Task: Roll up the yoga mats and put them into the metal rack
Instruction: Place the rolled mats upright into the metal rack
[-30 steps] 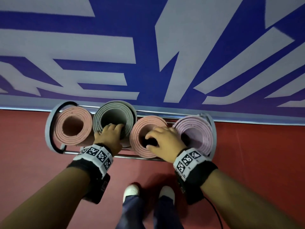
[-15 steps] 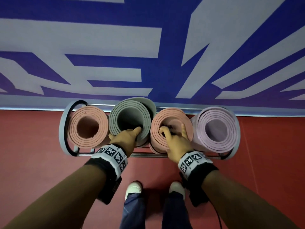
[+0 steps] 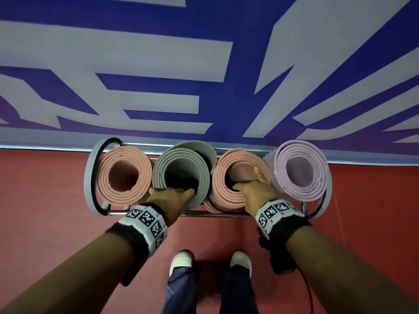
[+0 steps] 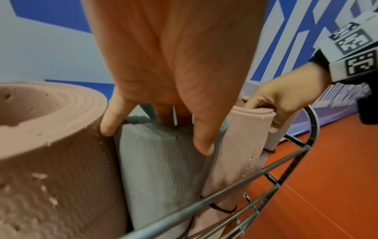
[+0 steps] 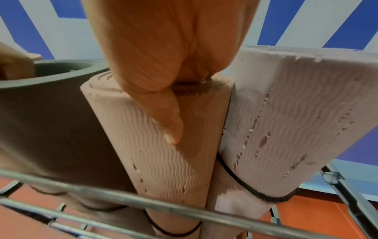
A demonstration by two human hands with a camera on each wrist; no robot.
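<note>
Against a blue-and-white patterned wall (image 3: 158, 53), a metal rack (image 3: 204, 214) stands on the red floor (image 3: 45, 200) and holds 4 rolled yoga mats upright in a row. Both of the person's hands rest on the 2 middle rolls.

Fingers of the left hand (image 3: 169, 199) hook over the near rim of the grey mat (image 3: 181, 159), dipping into its hollow core, while the thumb (image 4: 201, 142) presses the ribbed outside of the roll; the hand is clamped on that rim. Just to the outer side of these fingers, touching the grey roll, stands a salmon-pink mat (image 3: 123, 172) at the rack's left end.

Fingers of the right hand (image 3: 255, 192) reach into the core of the second salmon mat (image 3: 226, 189), and the thumb (image 5: 167, 122) lies flat down its wavy outer face, so this hand pinches the roll's wall too. Immediately beyond these fingers, pressed against that roll, is a lilac mat (image 3: 299, 168) at the rack's right end. Black elastic bands (image 5: 245, 189) circle the lower parts of the rolls.

Below the hands, the rack's horizontal front bar (image 5: 163, 208) crosses in front of the mats. Each wrist wears a band with black-and-white square markers (image 3: 146, 219). White shoes (image 3: 181, 260) and dark blue trousers show on the floor beneath.
</note>
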